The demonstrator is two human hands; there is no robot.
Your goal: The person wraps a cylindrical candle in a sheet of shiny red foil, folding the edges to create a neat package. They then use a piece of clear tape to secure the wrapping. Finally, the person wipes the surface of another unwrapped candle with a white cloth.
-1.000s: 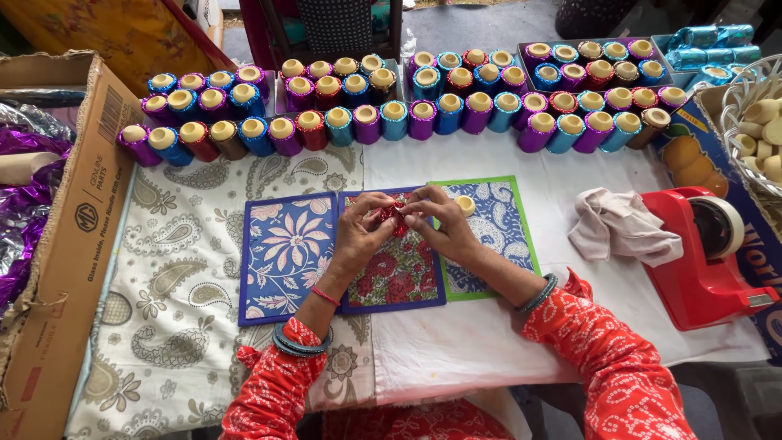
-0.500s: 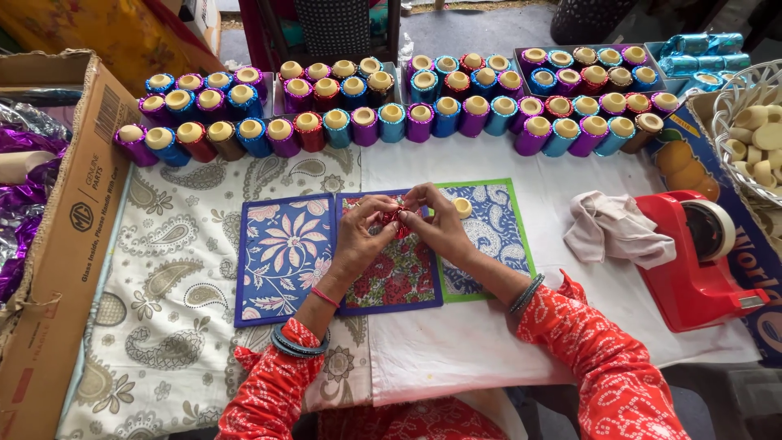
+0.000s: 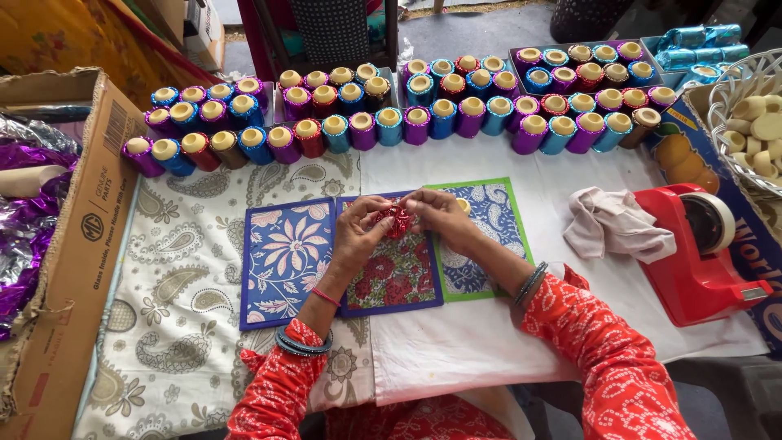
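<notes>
Both hands pinching a small red foil piece at the centre of the frame.

Left hand (image 3: pixel 358 236) and right hand (image 3: pixel 440 220) brought together, each grip closed on the red foil piece (image 3: pixel 398 222), held just above the red floral mat (image 3: pixel 395 281), probably so fingertips from both sides can shape the wrapping. Blue floral mat (image 3: pixel 285 259) to the left and green-edged mat (image 3: pixel 489 236) to the right, partly overlapped, apparently serving as work pads on the table (image 3: pixel 472 342). Rows of foil-wrapped cylinders (image 3: pixel 391 106) across the upper frame, laid side by side, seemingly as sorted stock. Red tape dispenser (image 3: pixel 700 253) and crumpled cloth (image 3: pixel 611 232) at right, within reach. Cardboard box (image 3: pixel 77 269) with purple foil (image 3: pixel 20 244) at the left edge; white basket (image 3: pixel 753 122) of pale pieces at upper right.
</notes>
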